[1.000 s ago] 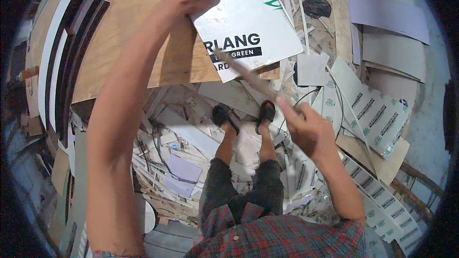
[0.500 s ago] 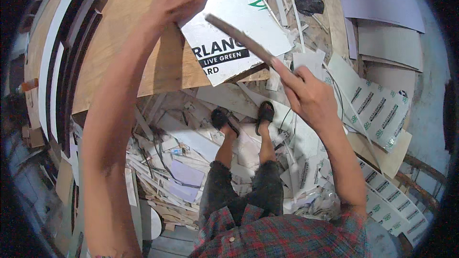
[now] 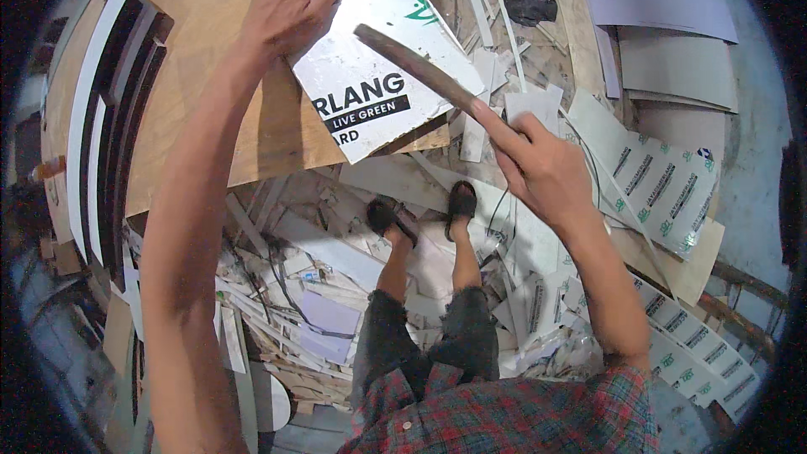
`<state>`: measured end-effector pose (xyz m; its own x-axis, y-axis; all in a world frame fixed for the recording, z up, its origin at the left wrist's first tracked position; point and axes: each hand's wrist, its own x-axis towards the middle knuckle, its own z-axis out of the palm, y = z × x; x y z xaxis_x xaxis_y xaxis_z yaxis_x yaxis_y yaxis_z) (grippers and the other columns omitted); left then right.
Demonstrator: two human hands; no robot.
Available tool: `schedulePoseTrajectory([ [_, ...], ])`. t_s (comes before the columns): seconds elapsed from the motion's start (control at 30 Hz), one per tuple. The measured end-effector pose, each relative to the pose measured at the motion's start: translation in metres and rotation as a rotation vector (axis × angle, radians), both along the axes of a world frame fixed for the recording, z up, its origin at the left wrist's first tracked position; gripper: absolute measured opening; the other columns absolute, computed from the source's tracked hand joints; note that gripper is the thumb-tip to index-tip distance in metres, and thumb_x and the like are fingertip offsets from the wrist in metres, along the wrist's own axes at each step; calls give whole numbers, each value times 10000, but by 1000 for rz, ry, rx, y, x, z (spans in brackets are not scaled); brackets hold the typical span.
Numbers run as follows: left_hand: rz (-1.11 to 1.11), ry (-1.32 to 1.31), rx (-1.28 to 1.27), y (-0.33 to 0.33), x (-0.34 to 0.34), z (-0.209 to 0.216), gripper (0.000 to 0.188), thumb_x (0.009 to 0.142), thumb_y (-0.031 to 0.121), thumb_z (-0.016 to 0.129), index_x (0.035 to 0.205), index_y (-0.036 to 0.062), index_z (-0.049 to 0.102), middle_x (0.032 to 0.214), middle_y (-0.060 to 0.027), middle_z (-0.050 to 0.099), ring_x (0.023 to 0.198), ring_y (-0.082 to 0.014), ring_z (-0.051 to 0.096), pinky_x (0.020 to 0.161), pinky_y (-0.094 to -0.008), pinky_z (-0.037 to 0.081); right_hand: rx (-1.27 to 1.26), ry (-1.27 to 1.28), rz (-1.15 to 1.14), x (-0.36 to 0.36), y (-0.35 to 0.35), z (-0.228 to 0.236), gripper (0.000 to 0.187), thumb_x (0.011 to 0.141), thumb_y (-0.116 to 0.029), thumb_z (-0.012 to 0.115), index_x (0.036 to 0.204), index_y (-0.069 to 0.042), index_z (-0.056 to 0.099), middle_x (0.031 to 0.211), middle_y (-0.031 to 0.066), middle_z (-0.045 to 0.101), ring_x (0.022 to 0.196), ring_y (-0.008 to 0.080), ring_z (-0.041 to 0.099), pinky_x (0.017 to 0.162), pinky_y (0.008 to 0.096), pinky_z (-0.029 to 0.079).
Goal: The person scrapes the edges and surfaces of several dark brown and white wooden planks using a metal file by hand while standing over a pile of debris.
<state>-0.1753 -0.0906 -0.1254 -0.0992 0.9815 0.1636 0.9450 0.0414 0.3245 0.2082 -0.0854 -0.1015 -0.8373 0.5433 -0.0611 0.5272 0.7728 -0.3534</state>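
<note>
A white board (image 3: 370, 42) with a green mark and black lettering lies on the wooden tabletop (image 3: 202, 126), at its right part. My left hand (image 3: 294, 4), wearing a ring, rests at the board's left side, its fingers bent and thumb near the forefinger. Whatever may be between those fingertips is hidden. My right hand (image 3: 542, 164) is closed round one end of a long, flat brown-grey bar (image 3: 416, 67), forefinger stretched along it. The bar slants over the board, its free end toward my left hand. Whether it touches the board, I cannot tell.
Curved black-and-white strips (image 3: 105, 118) stand at the table's left side. Offcuts (image 3: 336, 244) litter the floor round my slippers (image 3: 387, 214). Printed sheets (image 3: 660, 189) and pale lilac panels (image 3: 664, 4) lie at the right. A crumpled black bag (image 3: 531, 5) sits among scraps beyond the board.
The view has shifted slightly, so the board, table and left hand appear further left. The bar in my right hand sits slightly further right relative to the board. Both hands keep their shape.
</note>
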Motion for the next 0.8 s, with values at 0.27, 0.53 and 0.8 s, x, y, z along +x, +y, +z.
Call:
schedulePoseTrajectory([
  [0.27,-267,294,148,6,-5,-8,466,1010,223,520,1353,-90,558,1391,-284,536,1370,-485,432,1139,-587,357,20,-71,29,8,8,-1,712,929,-222,668,1578,-377,418,928,75,601,701,297,674,560,435,547],
  [0.53,-47,151,188,3,-16,-28,466,1037,298,531,1467,122,555,1558,-204,479,1416,-409,453,1181,-457,362,-64,-76,38,37,-7,9,742,889,-199,700,1548,-427,447,881,82,593,677,319,655,566,450,550],
  [0.8,-172,305,216,5,-18,-24,445,1029,247,526,1445,95,564,1564,-209,471,1431,-423,433,1190,-467,351,130,250,-54,16,72,-4,612,895,-148,710,1469,-320,588,862,77,632,638,290,645,558,418,547],
])
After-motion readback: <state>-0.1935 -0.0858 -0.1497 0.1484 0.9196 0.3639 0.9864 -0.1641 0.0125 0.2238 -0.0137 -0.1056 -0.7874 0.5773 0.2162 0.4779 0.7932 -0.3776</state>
